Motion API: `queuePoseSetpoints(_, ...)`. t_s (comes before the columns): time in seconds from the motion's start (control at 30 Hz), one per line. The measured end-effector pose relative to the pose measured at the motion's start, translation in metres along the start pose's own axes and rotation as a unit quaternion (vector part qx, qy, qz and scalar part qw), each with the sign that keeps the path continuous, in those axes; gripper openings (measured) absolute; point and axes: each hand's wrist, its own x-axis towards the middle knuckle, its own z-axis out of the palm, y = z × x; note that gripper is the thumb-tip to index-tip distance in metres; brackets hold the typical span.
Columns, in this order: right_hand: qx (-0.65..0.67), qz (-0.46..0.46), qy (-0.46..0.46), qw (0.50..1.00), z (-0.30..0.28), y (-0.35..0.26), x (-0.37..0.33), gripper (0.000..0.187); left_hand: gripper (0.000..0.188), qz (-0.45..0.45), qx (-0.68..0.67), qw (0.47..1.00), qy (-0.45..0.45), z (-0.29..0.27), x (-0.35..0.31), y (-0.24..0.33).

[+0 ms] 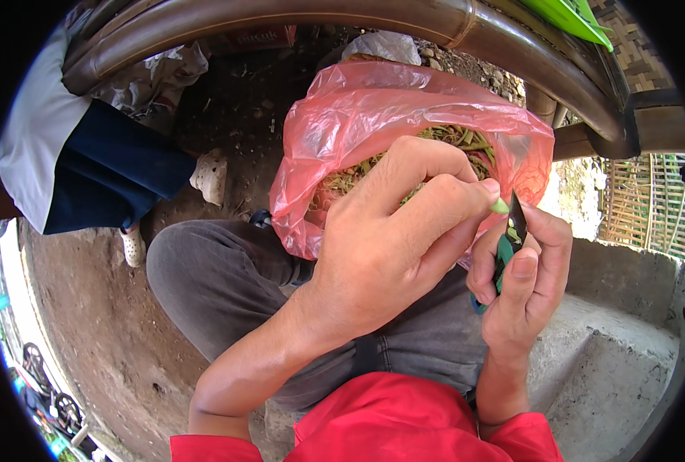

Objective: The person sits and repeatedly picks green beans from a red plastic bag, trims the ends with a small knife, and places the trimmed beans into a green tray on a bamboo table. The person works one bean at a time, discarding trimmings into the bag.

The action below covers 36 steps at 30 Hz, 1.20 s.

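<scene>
My left hand (392, 239) is closed in a pinch around a small pale-green piece of plant (500, 206); only its tip shows past the fingers. Beside it, my right hand (533, 281) grips a small knife (517, 219) with a dark blade pointing up and a green handle. Light-green scraps cling to the blade. The blade and the green piece are very close; whether they touch I cannot tell. Beyond my hands stands an open red plastic bag (342, 104) with green and brown plant trimmings (466, 138) inside, partly hidden by my left hand.
Dark bamboo poles (319, 25) run across the far side. At left, another person's leg in dark blue cloth (119, 162) ends in a pale clog (210, 177). Concrete steps (604, 339) lie at right, near a woven bamboo panel (643, 200). My knee (196, 269) is below the bag.
</scene>
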Motion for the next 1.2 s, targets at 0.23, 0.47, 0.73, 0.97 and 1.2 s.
queuePoseSetpoints(0.23, 0.184, 0.093, 0.001, 0.978, 0.001, -0.005, 0.002, 0.04, 0.026, -0.002, -0.008, 1.0, -0.009, -0.002, 0.001, 0.001)
queuePoseSetpoints(0.47, 0.233, 0.153, -0.004, 0.96, -0.003, -0.015, 0.002, 0.038, 0.028, 0.013, -0.028, 0.999, -0.019, -0.004, 0.004, 0.002)
queuePoseSetpoints(0.73, 0.223, 0.125, -0.011, 0.967, -0.005, -0.015, 0.008, 0.038, 0.031, 0.035, -0.042, 0.998, -0.018, -0.005, 0.006, 0.005)
queuePoseSetpoints(0.97, 0.221, 0.155, 0.064, 0.961, -0.016, -0.015, 0.019, 0.039, 0.032, 0.044, -0.049, 0.997, -0.027, -0.006, 0.007, 0.007)
queuePoseSetpoints(1.2, 0.248, 0.174, 0.156, 0.94, -0.034, 0.003, 0.027, 0.028, 0.033, 0.047, -0.05, 0.997, -0.022, -0.011, 0.007, 0.007)
